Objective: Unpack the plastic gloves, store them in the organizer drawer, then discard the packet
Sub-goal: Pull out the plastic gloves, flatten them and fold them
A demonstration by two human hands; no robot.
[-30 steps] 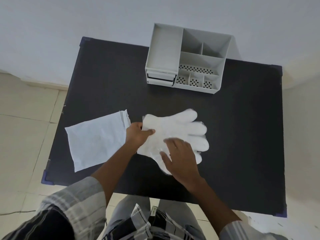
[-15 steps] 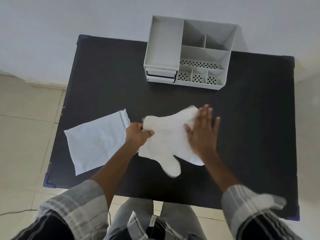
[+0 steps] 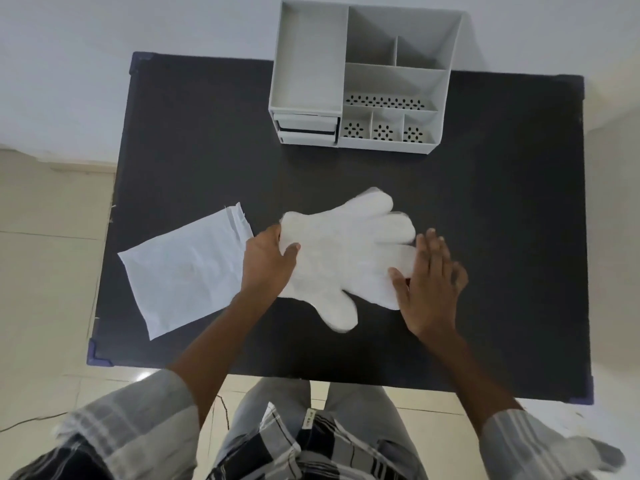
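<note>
A stack of white plastic gloves lies flat in the middle of the black table, fingers pointing right. My left hand pinches the cuff end of the gloves, thumb on top. My right hand rests flat on the glove fingertips at the right, fingers spread. The empty white packet lies flat to the left, its torn mouth next to my left hand. The grey organizer stands at the table's far edge, with two closed drawers at its lower left.
The organizer's open compartments hold nothing that I can see. The table's near edge is just in front of my lap, and pale floor tiles lie to the left. A thin cable runs across the floor at lower left.
My right hand slid across the gloves from the palm area toward the fingertips and now sits at their right end. My left hand kept its pinch on the cuff.
</note>
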